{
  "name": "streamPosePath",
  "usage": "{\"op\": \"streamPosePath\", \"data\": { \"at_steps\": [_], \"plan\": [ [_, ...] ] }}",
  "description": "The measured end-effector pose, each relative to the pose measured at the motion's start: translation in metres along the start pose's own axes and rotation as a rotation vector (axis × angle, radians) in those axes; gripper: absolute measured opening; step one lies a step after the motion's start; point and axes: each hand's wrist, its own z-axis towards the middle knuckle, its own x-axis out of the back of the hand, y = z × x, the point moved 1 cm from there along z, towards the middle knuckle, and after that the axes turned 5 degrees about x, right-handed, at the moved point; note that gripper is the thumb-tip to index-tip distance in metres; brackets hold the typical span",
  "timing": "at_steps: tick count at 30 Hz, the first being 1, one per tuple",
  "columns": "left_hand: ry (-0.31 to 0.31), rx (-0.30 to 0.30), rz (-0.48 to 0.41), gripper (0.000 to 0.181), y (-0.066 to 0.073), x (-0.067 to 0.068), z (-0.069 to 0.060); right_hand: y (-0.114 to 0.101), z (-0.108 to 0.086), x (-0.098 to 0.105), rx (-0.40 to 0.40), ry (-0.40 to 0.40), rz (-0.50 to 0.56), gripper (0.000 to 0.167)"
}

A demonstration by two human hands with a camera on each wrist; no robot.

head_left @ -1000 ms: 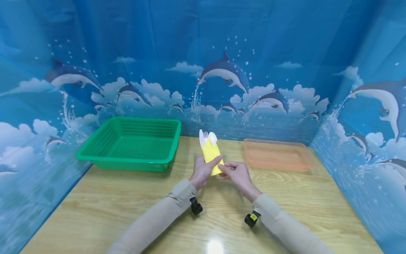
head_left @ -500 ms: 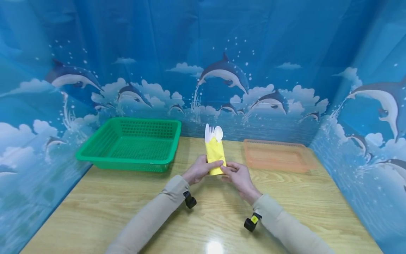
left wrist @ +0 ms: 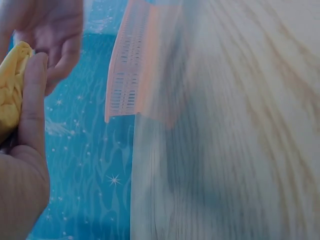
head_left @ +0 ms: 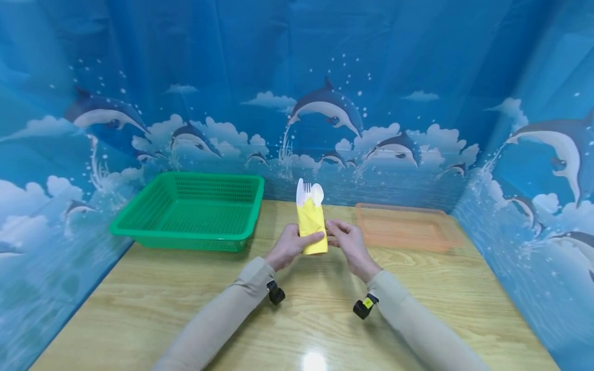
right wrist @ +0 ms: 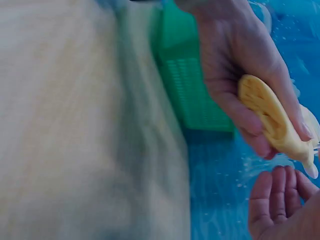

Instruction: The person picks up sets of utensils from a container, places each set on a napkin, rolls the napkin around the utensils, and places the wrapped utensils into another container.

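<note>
A yellow napkin (head_left: 311, 219) is wrapped round white plastic cutlery. From its top stick out a knife (head_left: 299, 192), a fork (head_left: 307, 188) and a spoon (head_left: 317, 194). My left hand (head_left: 286, 248) grips the lower part of the bundle, thumb across the front, and holds it upright above the table. My right hand (head_left: 351, 246) is close to the bundle's right side. In the right wrist view, the fingers of the right hand (right wrist: 280, 207) are loosely bent and apart from the rolled napkin (right wrist: 265, 110). The napkin's folded lower end faces that camera.
A green plastic basket (head_left: 195, 236) stands at the back left of the wooden table (head_left: 260, 330). An orange translucent tray (head_left: 403, 226) lies at the back right. Blue dolphin-printed curtains (head_left: 232, 62) enclose the back and sides.
The bundle has turned from leaning left to nearly upright, held in my left hand. My right hand has let go of the napkin's lower right edge and shifted slightly up and away.
</note>
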Motion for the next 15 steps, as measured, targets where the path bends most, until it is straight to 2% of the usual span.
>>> {"op": "streamPosePath", "data": {
  "at_steps": [3, 6, 10, 15],
  "plan": [
    [-0.012, -0.009, 0.05, 0.035, 0.0003, -0.0031, -0.0007, -0.0078, 0.0073, -0.0026, -0.007, 0.019, -0.012, 0.049],
    [-0.014, -0.023, 0.1, 0.034, 0.0001, -0.0063, -0.0011, -0.0107, 0.0115, -0.0052, -0.028, 0.045, -0.009, 0.047],
    [-0.005, -0.022, 0.115, 0.034, -0.0003, -0.0086, -0.0014, -0.0098, 0.0123, -0.0071, -0.063, 0.11, 0.098, 0.037],
    [0.023, -0.009, 0.125, 0.032, -0.0009, -0.0093, -0.0022, -0.0078, 0.0121, -0.0088, -0.069, 0.191, 0.217, 0.032]
  ]
}}
